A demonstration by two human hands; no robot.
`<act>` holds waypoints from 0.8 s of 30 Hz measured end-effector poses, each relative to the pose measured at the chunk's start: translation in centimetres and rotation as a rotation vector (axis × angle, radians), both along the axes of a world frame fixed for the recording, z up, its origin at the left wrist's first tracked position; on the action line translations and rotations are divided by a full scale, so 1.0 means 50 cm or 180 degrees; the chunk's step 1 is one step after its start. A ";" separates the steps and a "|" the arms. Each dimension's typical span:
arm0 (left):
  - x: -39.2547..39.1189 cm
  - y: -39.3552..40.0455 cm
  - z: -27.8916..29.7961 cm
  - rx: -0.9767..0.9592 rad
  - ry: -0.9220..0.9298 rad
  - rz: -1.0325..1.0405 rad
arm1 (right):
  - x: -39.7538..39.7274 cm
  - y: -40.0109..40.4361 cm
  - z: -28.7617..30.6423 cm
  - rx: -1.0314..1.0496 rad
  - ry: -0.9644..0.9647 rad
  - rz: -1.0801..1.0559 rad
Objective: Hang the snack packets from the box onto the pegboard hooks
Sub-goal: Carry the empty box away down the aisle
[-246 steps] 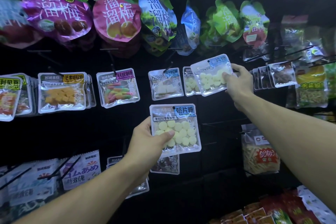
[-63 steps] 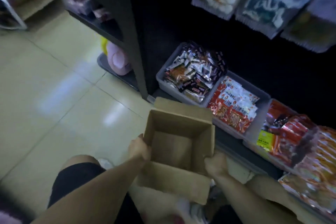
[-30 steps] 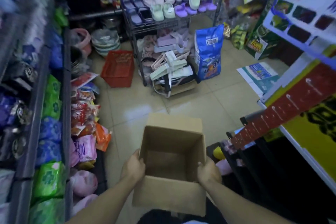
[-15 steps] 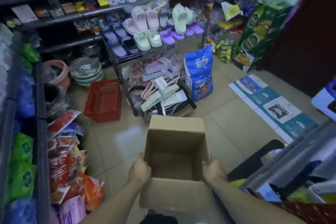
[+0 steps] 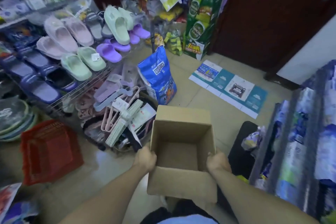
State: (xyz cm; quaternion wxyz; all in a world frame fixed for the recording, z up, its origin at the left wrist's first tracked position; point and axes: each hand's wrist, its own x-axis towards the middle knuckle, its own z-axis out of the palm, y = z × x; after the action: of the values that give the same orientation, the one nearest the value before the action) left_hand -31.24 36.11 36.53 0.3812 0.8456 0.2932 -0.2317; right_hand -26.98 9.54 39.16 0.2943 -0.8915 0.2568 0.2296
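I hold an open brown cardboard box (image 5: 180, 151) in front of me above the shop floor. No packets show inside it; I see only its bare bottom. My left hand (image 5: 145, 159) grips its left wall and my right hand (image 5: 217, 162) grips its right wall. The flaps stand open at the far and near sides. No snack packets or pegboard hooks are in view.
A wire rack of slippers (image 5: 72, 45) and a bundle of hangers (image 5: 118, 114) stand at the left. A red basket (image 5: 49, 151) sits on the floor, a blue bag (image 5: 158, 80) ahead. A flattened carton (image 5: 229, 85) lies on the tiles. Shelves (image 5: 300, 142) rise at the right.
Since hanging the milk candy packets, I have picked the box up from beside the shelf and turned toward the slipper rack. Over the last second the view swung further right.
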 end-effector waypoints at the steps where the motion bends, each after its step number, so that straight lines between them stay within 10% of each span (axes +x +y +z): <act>1: 0.043 -0.002 -0.005 -0.0003 0.0021 -0.0037 | 0.041 -0.002 0.000 0.0012 0.0031 -0.0072; 24: 0.804 -0.078 -0.155 -0.0375 0.0430 -0.0153 | 0.808 -0.062 -0.059 -0.0205 -0.0035 -0.0245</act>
State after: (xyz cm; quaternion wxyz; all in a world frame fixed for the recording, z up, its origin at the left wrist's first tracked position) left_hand 8.94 32.20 28.76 0.4040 0.8109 0.2837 -0.3141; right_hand 13.41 6.43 36.22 0.2755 -0.8912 0.2965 0.2048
